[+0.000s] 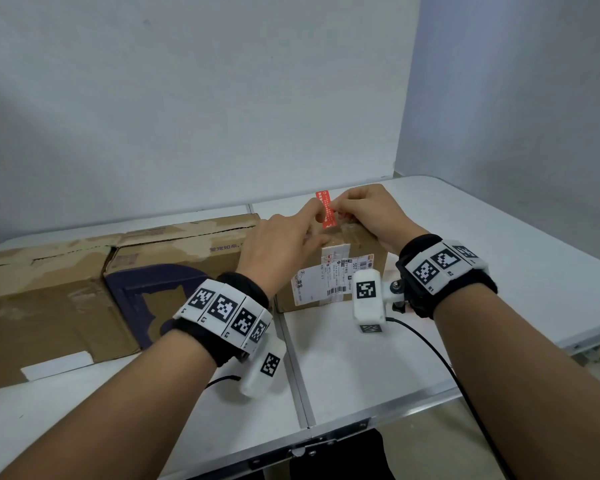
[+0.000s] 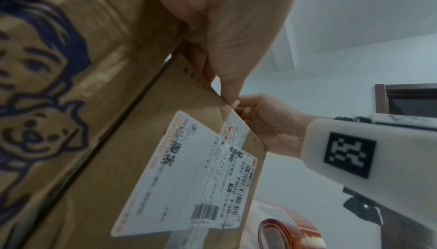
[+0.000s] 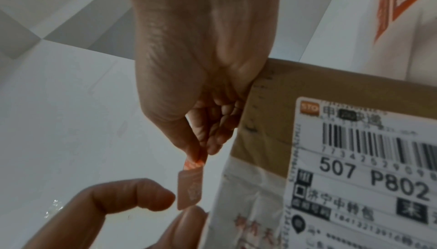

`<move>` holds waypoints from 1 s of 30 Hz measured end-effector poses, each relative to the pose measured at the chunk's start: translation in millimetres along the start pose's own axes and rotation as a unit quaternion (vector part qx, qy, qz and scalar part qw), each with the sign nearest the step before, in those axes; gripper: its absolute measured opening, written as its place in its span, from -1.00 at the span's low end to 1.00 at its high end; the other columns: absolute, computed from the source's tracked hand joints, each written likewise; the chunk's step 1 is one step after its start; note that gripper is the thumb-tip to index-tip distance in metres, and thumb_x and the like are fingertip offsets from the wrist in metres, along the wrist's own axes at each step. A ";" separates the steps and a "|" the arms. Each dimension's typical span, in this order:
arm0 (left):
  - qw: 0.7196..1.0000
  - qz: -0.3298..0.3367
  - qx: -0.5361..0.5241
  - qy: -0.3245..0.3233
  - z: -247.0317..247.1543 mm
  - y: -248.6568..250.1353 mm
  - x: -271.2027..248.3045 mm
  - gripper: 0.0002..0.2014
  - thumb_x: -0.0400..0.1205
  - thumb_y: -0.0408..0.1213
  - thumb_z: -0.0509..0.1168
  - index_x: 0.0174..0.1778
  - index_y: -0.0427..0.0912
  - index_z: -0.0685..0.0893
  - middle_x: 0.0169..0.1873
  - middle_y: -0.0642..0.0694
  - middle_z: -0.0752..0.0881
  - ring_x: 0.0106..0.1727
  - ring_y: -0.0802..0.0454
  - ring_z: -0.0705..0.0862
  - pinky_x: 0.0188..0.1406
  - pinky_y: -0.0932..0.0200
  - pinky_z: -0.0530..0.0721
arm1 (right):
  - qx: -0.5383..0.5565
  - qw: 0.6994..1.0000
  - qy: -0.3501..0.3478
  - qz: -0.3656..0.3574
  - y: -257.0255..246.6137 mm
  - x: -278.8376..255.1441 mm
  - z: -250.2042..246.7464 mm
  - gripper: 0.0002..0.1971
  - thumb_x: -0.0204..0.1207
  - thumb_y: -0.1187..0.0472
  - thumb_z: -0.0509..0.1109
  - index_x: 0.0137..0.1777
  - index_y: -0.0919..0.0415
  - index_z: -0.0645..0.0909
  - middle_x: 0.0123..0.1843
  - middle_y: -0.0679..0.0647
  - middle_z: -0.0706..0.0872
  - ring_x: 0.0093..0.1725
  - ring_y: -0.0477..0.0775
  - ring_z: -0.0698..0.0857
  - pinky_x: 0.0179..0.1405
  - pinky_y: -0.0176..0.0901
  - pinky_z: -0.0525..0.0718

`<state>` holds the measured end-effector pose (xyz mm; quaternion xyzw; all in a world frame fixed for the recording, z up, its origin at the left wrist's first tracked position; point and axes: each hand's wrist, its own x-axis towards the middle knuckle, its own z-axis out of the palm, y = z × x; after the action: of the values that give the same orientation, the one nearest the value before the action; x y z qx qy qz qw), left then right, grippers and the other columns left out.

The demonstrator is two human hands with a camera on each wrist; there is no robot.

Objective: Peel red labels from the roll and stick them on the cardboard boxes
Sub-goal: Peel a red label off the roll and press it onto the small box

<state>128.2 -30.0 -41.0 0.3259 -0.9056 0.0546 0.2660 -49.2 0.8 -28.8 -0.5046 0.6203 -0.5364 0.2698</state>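
A red label stands upright over the far top edge of a small cardboard box that carries a white shipping sticker. My right hand pinches the label's upper part between thumb and forefinger. My left hand reaches in from the left. Its bent forefinger lies beside the label and its thumb sits just under the lower end. The label roll lies on the table to the right of the box; the head view does not show it.
Two bigger worn cardboard boxes stand in a row left of the small one, touching it. All rest on a white folding table by a pale wall. Cables run from both wrist cameras across the near table.
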 end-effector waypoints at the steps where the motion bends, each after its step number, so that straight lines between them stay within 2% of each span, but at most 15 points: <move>1: 1.000 -0.004 -0.005 0.000 0.8 0.3 -0.1 -0.72 0.63 0.17 0.18 0.12 0.11 0.38 -0.34 0.06 0.74 -0.38 -0.07 0.66 -0.32 -0.05 0.70 | 0.000 1.000 -0.002 0.000 -0.3 -0.7 0.2 -0.79 0.47 0.28 0.45 -0.10 0.48 0.76 -0.22 0.27 0.71 -0.24 0.09 0.64 -0.09 -0.07 0.65; 6: 0.999 -0.032 -0.028 0.004 2.5 2.1 1.3 -0.82 0.63 0.09 0.21 0.08 0.17 0.46 -0.22 0.07 0.80 -0.21 -0.10 0.76 -0.24 -0.04 0.73 | -0.006 1.000 0.002 -0.001 -0.2 -1.1 0.8 -0.84 0.45 0.28 0.46 -0.14 0.41 0.78 -0.22 0.28 0.74 -0.21 0.12 0.67 -0.02 -0.01 0.70; 9: 0.998 -0.050 -0.029 -0.003 1.3 2.9 2.1 -0.85 0.63 0.07 0.23 0.07 0.18 0.54 -0.26 0.05 0.79 -0.18 -0.14 0.74 -0.24 -0.03 0.71 | -0.008 1.000 0.005 0.000 -1.2 -1.0 1.0 -0.85 0.45 0.29 0.46 -0.14 0.40 0.78 -0.22 0.26 0.74 -0.22 0.09 0.68 -0.03 -0.04 0.70; 15: 0.997 -0.062 -0.044 -0.003 0.4 4.1 0.5 -0.83 0.63 0.02 0.25 0.07 0.15 0.67 -0.29 0.07 0.78 -0.19 -0.08 0.74 -0.23 -0.02 0.72 | -0.020 1.000 -0.001 -0.005 -0.1 -1.5 0.0 -0.89 0.44 0.27 0.47 -0.19 0.32 0.78 -0.21 0.22 0.76 -0.21 0.04 0.68 -0.02 -0.05 0.70; 20: 0.998 -0.053 -0.020 0.007 3.5 2.6 -0.8 -0.80 0.64 0.08 0.20 0.09 0.19 0.66 -0.29 0.03 0.80 -0.20 -0.08 0.76 -0.25 -0.02 0.72 | -0.062 0.998 -0.003 -0.018 0.1 -3.5 -1.6 -0.91 0.46 0.27 0.43 -0.18 0.26 0.76 -0.22 0.09 0.77 -0.24 -0.08 0.67 -0.11 -0.25 0.66; 25: 0.999 -0.025 -0.009 0.026 -1.7 6.5 -5.0 -0.81 0.65 0.06 0.23 0.05 0.15 0.70 -0.35 0.06 0.77 -0.28 -0.07 0.74 -0.32 0.05 0.67 | -0.086 0.996 -0.019 -0.027 4.3 -0.6 -3.6 -0.90 0.41 0.26 0.48 -0.14 0.27 0.77 -0.12 0.20 0.84 -0.20 -0.06 0.72 -0.02 -0.13 0.73; 30: 0.999 -0.011 -0.014 0.030 -1.1 6.2 -4.6 -0.80 0.65 0.04 0.23 0.08 0.14 0.71 -0.22 0.09 0.81 -0.22 -0.06 0.77 -0.31 0.05 0.65 | -0.107 0.993 -0.033 -0.032 5.8 1.5 -6.3 -0.88 0.40 0.18 0.54 -0.14 0.23 0.78 -0.14 0.12 0.84 -0.17 -0.09 0.73 0.04 -0.14 0.70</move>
<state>127.8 -22.3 -42.0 0.3299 -0.8945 0.0485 0.2979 -57.2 1.4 -32.1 -0.5676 0.6482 -0.4588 0.2173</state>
